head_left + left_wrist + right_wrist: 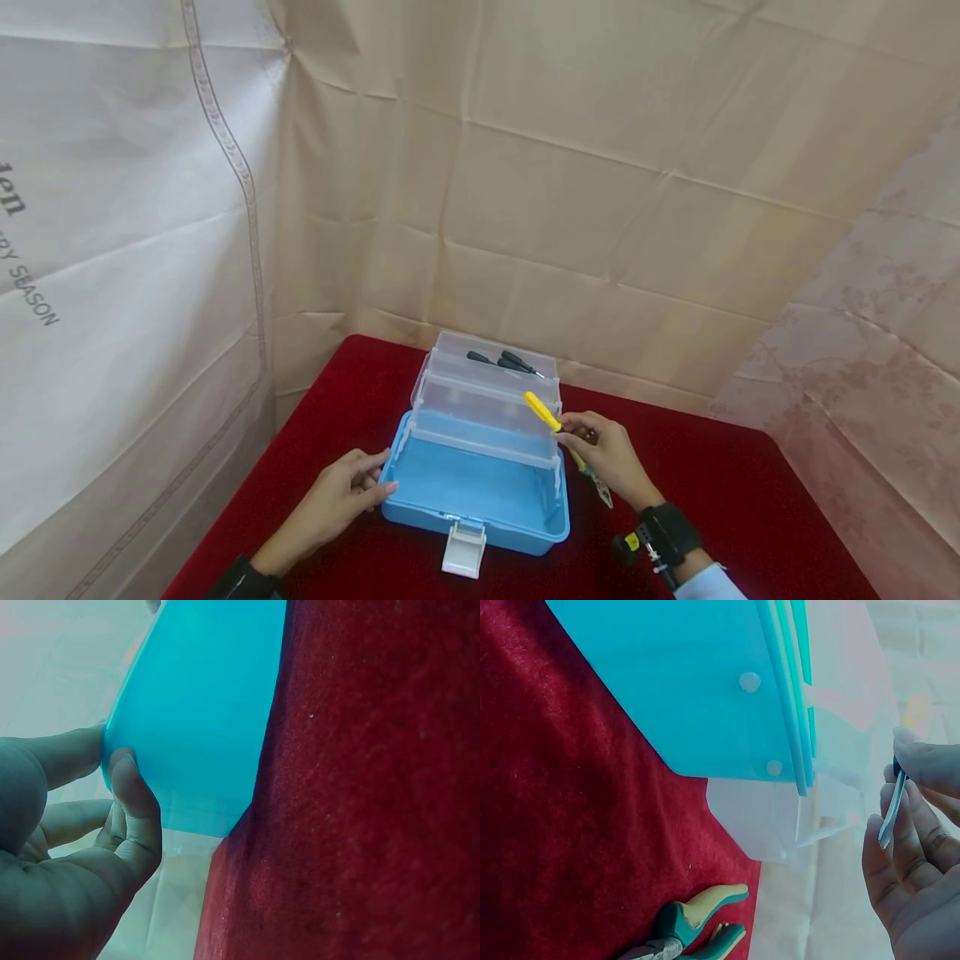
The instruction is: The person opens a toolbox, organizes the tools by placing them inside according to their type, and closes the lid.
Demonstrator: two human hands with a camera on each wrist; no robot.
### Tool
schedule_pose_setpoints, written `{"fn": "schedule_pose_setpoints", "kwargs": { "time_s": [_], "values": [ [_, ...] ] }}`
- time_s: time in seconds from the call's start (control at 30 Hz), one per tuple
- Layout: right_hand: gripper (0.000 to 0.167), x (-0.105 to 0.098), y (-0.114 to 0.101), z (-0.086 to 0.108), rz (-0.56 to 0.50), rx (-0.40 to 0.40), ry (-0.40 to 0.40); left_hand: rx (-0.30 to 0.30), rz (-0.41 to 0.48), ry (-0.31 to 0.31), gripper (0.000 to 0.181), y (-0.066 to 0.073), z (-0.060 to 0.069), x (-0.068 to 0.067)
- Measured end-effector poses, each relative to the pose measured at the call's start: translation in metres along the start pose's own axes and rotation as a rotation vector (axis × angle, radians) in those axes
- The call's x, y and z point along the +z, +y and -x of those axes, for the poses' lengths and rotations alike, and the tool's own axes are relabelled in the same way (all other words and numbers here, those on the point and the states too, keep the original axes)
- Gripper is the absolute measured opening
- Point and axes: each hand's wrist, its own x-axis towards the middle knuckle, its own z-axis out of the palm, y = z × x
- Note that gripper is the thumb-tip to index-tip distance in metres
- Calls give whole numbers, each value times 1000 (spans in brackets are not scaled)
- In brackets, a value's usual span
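A blue toolbox (pixel 472 483) stands with its clear tiers (pixel 487 408) folded back. My left hand (pixel 337 500) grips the box's left rim; in the left wrist view, thumb and fingers of that hand (pixel 97 825) pinch the blue wall (pixel 202 712). My right hand (pixel 607 454) holds a yellow-handled screwdriver (pixel 542 412) at the box's right side. In the right wrist view, the metal shaft (pixel 894 814) lies between the thumb and fingers of the right hand (pixel 922 840). Dark-handled screwdrivers (pixel 513 361) lie in the rear tier.
Green-and-yellow pliers (pixel 600 487) lie on the red cloth (pixel 690 467) right of the box, also seen in the right wrist view (pixel 697 922). A black and yellow object (pixel 625 546) sits near the right wrist. The white latch (pixel 464 550) hangs at the front. Cloth sheets (pixel 562 208) stand behind.
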Motion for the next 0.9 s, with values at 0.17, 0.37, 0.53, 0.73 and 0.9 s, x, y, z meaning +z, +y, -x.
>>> {"fn": "schedule_pose_setpoints", "kwargs": {
  "time_s": [0.17, 0.37, 0.53, 0.73, 0.9],
  "values": [
    [27, 3, -2, -1, -11, 7, -13, -6, -4, 5, 61, -1, 0, -1],
    [29, 7, -6, -1, -2, 14, -22, 7, 2, -4, 60, -1, 1, -1],
    [29, 9, -8, -3, 17, -8, -26, 12, 9, -12, 61, -1, 1, -1],
    [26, 15, -10, -8, 20, -61, -35, 5, 8, -11, 61, -2, 1, -1],
    [25, 19, -12, -9, 27, -79, -35, 11, 3, -8, 60, -1, 1, 0]
  ]
}}
